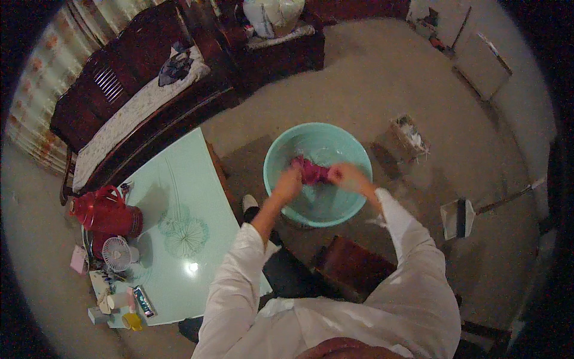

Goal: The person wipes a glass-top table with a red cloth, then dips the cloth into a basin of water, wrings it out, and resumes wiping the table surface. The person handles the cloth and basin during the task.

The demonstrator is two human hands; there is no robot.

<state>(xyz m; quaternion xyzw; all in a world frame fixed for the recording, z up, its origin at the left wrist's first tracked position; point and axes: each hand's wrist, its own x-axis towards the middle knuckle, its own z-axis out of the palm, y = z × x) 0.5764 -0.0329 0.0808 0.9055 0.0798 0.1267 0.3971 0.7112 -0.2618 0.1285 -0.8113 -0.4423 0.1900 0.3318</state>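
Note:
A large pale green basin (319, 215) stands on the floor before me. Over it, a twisted magenta cloth (312, 172) stretches between my two hands. My left hand (289, 179) grips the cloth's left end, and my right hand (345, 175) grips the right end; that hand is slightly blurred. Shiny highlights at the bottom of the basin look like water, though its depth cannot be told.
Left of me is a glass-topped table (193, 188) bearing a red thermos jug (110, 215), a small white fan (117, 254) and a yellow cup (132, 321). A wicker basket (409, 137) and a dustpan (457, 219) are on the right. A dark red stool (354, 264) is near my legs.

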